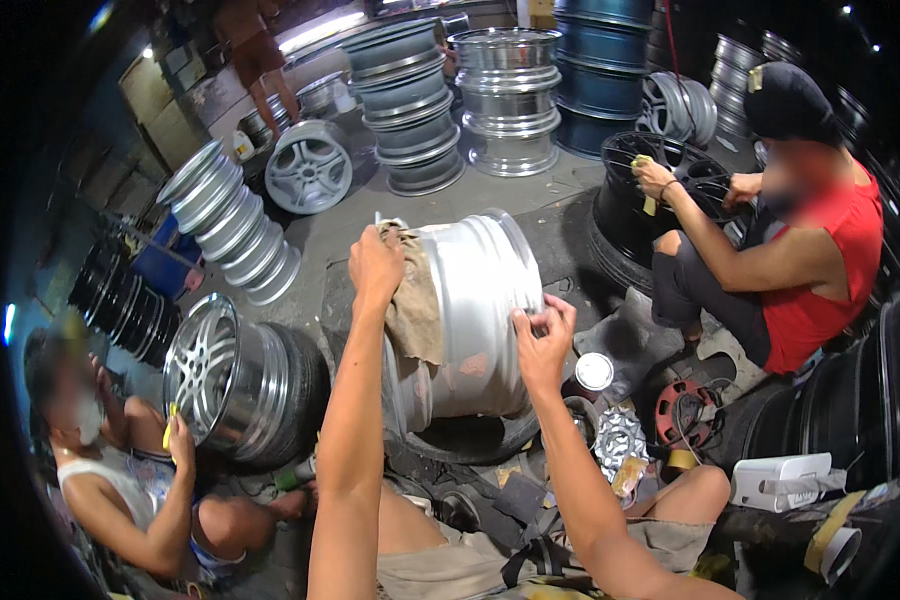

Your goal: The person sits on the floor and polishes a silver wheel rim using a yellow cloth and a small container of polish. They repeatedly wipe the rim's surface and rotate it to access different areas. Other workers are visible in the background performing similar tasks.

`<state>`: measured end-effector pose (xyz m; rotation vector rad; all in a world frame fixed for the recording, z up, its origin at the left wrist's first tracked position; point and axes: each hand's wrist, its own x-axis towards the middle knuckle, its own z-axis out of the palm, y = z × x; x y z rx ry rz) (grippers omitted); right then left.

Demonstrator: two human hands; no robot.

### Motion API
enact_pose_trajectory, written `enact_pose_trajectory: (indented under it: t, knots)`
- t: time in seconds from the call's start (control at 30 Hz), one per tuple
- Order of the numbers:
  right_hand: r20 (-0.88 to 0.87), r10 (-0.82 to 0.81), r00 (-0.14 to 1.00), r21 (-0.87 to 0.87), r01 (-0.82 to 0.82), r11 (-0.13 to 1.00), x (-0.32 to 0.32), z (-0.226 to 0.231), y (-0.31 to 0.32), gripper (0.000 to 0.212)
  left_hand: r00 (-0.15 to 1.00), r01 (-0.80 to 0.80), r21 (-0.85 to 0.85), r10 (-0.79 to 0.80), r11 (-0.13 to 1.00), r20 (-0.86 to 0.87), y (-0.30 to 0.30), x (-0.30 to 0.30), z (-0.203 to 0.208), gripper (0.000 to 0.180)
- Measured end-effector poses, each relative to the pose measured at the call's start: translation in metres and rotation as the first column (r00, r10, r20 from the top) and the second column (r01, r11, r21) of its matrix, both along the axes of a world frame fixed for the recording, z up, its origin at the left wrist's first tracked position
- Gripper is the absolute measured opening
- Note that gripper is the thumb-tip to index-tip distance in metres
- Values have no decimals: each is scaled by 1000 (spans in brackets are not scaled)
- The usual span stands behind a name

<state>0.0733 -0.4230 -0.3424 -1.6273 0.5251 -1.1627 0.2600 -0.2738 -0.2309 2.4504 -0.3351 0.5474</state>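
Note:
In front of me a silver wheel rim [480, 300] lies on its side, with a dark tyre [470, 446] showing beneath it. My left hand [378, 262] is closed on a brown, worn cloth [413, 305] at the rim's left edge. The cloth hangs down over the barrel. At the opposite edge my right hand [545, 335] grips the lip between thumb and bent fingers. Pinkish patches mark the lower part of the barrel.
Stacked rims [405, 110] stand behind, with a leaning stack [232, 225] at left. A person in red [820, 240] works on a black rim [625, 210]; another [120, 480] sits beside a polished rim [205, 365]. Right of my knee are a white-topped can [594, 372], crumpled foil [621, 440] and a red reel [682, 412].

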Motion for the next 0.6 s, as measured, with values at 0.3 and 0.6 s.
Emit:
enact_pose_trajectory:
  t: [0.3, 0.6]
  knots:
    - [-31, -22, 999, 50, 23, 998, -2, 6, 3, 30, 999, -21, 28, 22, 999, -29, 0, -3, 4, 32]
    - [-5, 12, 1000, 76, -11, 997, -2, 5, 4, 29, 1000, -10, 32, 10, 999, -12, 6, 0, 1, 32]
